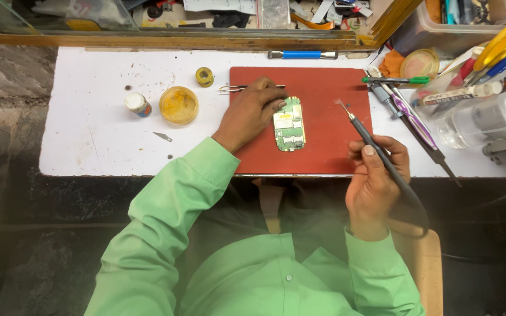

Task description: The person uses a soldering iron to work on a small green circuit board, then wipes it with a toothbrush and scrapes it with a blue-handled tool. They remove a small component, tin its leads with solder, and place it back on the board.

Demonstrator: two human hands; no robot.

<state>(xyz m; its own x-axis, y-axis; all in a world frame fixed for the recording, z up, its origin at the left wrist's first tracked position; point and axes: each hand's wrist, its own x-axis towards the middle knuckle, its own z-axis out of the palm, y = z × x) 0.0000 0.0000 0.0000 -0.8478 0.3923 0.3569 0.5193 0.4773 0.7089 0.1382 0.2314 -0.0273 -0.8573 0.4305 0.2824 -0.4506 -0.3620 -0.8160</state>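
The circuit board (289, 123) is lying centre frame on the red mat (323, 146), long axis running top-to-bottom of frame, i.e. away from the person.

The left hand (248, 113) is resting on the mat just left of the board, fingertips touching the board's upper-left edge. Grip is loosely curled, holding nothing, pressing the board down.

The right hand (376, 178) is sitting lower right of centre, at the mat's bottom-right corner, apart from the board. Its grip is pinching the soldering iron (376, 149) pen-style, thumb and fingers closed on the dark handle. The iron's shaft is slanting up and left; its tip is hanging over bare mat, to the right of the board's top end, w/ a clear gap between.

Key relation: board is lying left of the iron tip, slightly lower in frame. Left hand is nearer the board, already in contact.

Tweezers (238, 88) are lying at the mat's top-left edge, just above the left hand. A yellow flux tin (178, 105) is standing on the white worktop (89, 140), further left.
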